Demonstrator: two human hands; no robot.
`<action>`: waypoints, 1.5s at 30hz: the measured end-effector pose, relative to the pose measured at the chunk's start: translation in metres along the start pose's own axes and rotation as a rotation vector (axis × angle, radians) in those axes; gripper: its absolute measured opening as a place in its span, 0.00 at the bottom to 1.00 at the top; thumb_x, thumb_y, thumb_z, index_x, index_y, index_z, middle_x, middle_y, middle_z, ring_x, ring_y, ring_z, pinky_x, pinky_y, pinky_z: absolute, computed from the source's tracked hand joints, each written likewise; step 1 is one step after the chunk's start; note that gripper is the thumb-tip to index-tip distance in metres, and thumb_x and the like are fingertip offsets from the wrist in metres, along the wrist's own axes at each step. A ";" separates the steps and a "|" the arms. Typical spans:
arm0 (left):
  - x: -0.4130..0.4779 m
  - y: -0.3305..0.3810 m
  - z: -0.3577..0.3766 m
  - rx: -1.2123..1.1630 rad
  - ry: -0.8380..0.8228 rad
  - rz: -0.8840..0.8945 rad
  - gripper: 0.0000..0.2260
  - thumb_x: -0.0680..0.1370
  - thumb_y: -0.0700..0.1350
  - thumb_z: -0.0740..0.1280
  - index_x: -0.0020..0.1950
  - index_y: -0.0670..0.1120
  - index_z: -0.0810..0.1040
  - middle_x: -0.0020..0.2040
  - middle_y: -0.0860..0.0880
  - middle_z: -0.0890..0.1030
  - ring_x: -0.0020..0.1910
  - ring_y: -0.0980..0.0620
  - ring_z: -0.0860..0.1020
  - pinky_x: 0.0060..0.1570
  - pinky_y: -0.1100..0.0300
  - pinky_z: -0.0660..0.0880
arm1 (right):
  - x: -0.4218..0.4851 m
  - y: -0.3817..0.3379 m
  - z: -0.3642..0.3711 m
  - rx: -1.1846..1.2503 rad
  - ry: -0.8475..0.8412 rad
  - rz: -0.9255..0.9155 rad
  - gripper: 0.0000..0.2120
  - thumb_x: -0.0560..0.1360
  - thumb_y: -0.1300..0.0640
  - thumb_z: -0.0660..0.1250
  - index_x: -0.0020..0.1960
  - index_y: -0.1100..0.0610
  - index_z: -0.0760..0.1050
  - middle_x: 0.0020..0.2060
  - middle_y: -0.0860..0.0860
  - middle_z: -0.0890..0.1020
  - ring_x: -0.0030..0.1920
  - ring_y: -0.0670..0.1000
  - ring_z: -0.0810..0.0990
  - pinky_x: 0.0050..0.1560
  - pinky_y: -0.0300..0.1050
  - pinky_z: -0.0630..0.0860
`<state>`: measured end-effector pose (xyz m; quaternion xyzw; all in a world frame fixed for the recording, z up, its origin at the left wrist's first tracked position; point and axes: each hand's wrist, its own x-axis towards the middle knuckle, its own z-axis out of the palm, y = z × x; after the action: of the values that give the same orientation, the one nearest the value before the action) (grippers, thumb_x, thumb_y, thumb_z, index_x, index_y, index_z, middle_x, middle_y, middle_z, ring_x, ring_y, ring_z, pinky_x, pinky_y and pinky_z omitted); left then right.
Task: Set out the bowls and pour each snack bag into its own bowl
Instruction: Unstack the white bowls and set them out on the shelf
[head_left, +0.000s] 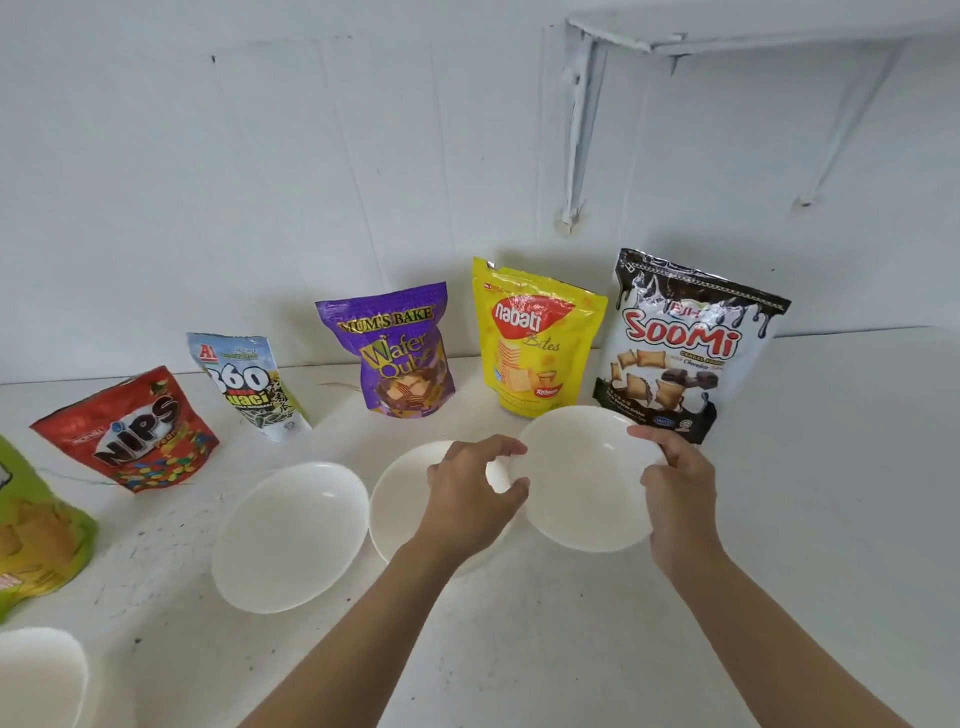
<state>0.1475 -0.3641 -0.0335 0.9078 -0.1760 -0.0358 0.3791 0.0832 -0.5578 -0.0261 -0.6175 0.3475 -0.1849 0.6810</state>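
Observation:
Both my hands hold one white bowl (582, 478) just above the table, in front of the yellow Nabati bag (535, 338) and the black-and-white Soomi bag (680, 343). My left hand (472, 493) pinches its left rim; my right hand (675, 488) grips its right rim. A second white bowl (400, 499) lies partly under my left hand, and a third (285, 535) sits further left. Along the wall stand the purple Wafer Qubes bag (400, 353), the 360 Kuaci bag (244, 384) and the red Nips bag (130, 431).
A green snack bag (36, 530) stands at the left edge. Part of another white bowl (36, 675) shows at the bottom left corner. The white table (831, 519) meets a white wall behind the bags, with a shelf bracket (582, 130) up on the right.

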 end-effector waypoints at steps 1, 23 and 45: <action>0.000 0.000 0.004 0.050 -0.010 -0.004 0.14 0.76 0.50 0.73 0.62 0.59 0.80 0.56 0.64 0.79 0.62 0.56 0.72 0.58 0.56 0.61 | 0.004 0.007 -0.003 -0.023 0.004 0.008 0.27 0.71 0.75 0.54 0.52 0.49 0.82 0.55 0.50 0.76 0.58 0.59 0.72 0.44 0.46 0.74; -0.026 0.007 -0.082 -0.085 0.257 0.031 0.06 0.80 0.55 0.69 0.53 0.67 0.75 0.47 0.63 0.81 0.47 0.64 0.73 0.56 0.50 0.67 | -0.022 -0.024 0.033 -0.290 -0.294 -0.547 0.17 0.77 0.70 0.65 0.57 0.51 0.80 0.55 0.41 0.83 0.60 0.43 0.78 0.65 0.46 0.71; -0.281 -0.145 -0.271 0.111 0.816 -0.465 0.11 0.78 0.41 0.72 0.51 0.58 0.79 0.52 0.53 0.76 0.53 0.51 0.76 0.48 0.59 0.70 | -0.249 0.010 0.244 -0.401 -1.062 -0.770 0.09 0.77 0.60 0.70 0.52 0.46 0.80 0.46 0.42 0.80 0.49 0.44 0.77 0.44 0.28 0.68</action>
<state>-0.0192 0.0110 0.0382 0.8819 0.1936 0.2492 0.3504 0.0805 -0.2127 0.0245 -0.8181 -0.2502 -0.0182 0.5175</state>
